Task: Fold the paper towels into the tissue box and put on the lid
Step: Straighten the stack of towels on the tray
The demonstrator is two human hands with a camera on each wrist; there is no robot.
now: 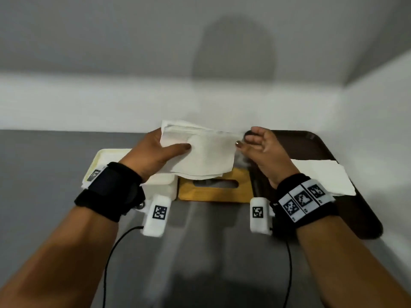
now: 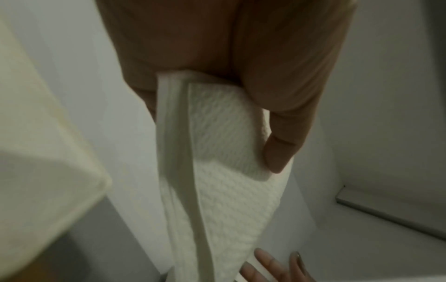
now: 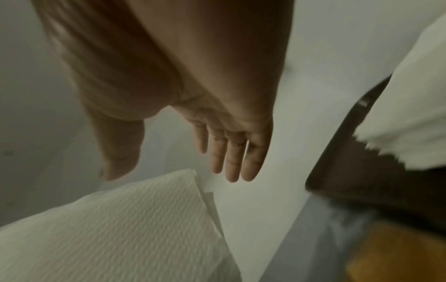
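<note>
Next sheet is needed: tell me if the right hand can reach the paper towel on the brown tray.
Probably yes: the right hand is open and empty, and the paper towel lies uncovered on the tray beside it.

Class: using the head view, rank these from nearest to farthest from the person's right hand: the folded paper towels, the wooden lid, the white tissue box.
From the right hand:
1. folded paper towels, just left of its fingertips, held by the left hand.
2. wooden lid, below on the table.
3. white tissue box, far left.

No readable text, perhaps blur — only coded wristband markers (image 1: pixel 303 199)

Lid (image 1: pixel 213 192) partly behind paper towels (image 1: pixel 200 152)
</note>
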